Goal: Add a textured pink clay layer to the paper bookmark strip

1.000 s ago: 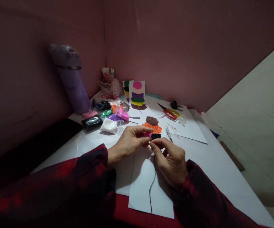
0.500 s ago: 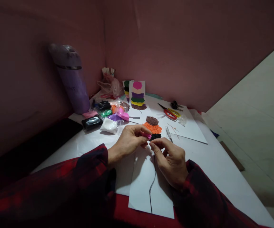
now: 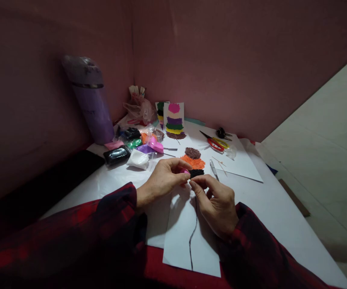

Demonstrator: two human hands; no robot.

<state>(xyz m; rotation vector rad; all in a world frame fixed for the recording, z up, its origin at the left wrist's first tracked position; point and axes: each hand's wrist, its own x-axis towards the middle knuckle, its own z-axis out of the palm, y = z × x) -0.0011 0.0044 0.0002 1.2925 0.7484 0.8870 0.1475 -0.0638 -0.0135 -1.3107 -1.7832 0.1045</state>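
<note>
Between the thumb and fingers of my left hand (image 3: 169, 176) is a small lump of pink clay (image 3: 185, 171), mostly covered by the fingers. Close beside it, the thumb and forefinger of my right hand (image 3: 214, 200) are pinched together; whatever they hold is too small to make out. Both hands hover over a white paper sheet (image 3: 179, 237) with a wavy dark line (image 3: 190, 245) drawn down it. Just beyond the fingers, the sheet bears textured bands: brown clay (image 3: 193, 153), orange clay (image 3: 193, 162) and black clay (image 3: 196, 173).
Bagged clay packs (image 3: 117, 155) lie at left before a purple bottle (image 3: 93, 108). A finished striped card (image 3: 175, 120) leans at the back. Red-and-yellow scissors (image 3: 215, 144), toothpicks (image 3: 221, 163) and a metal-handled tool (image 3: 213, 169) lie right. A dark object (image 3: 71, 172) lies left.
My left fingers have shifted slightly around the pink clay, so less of it shows. My right hand stays almost still, and the things on the table have not moved.
</note>
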